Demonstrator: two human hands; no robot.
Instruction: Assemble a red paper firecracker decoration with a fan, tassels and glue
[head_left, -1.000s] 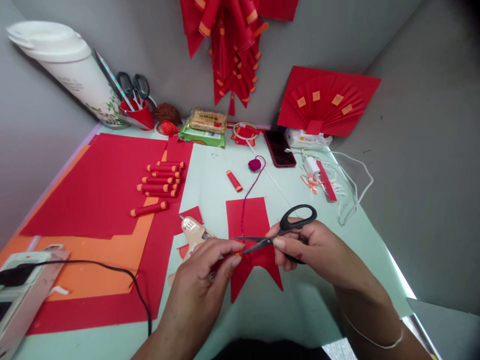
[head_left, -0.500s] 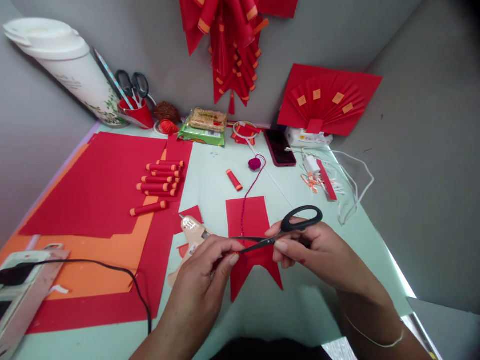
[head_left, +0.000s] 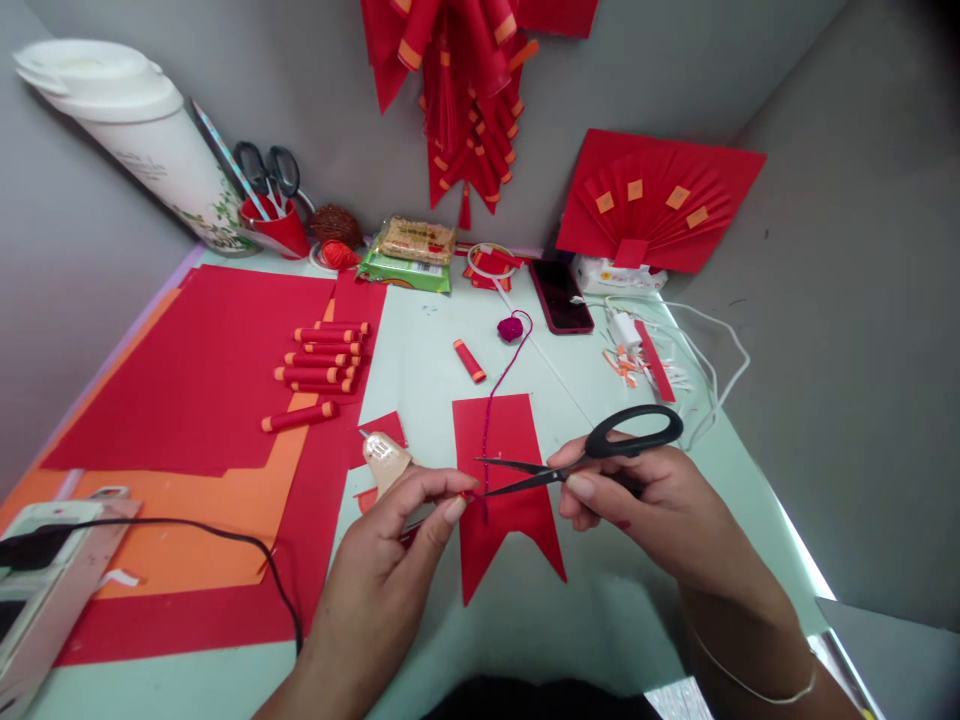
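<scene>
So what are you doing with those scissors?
The right hand holds the black scissors, blades open, pointing at the left hand. The left hand pinches something small and red, mostly hidden by the fingers. Below lies a notched red paper, and purple yarn runs over it from a little ball.

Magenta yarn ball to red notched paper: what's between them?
Head view: the strand runs from the yarn ball down to the notched paper. The short red roll lies off to the left, the thin white stick slants off right.
</scene>
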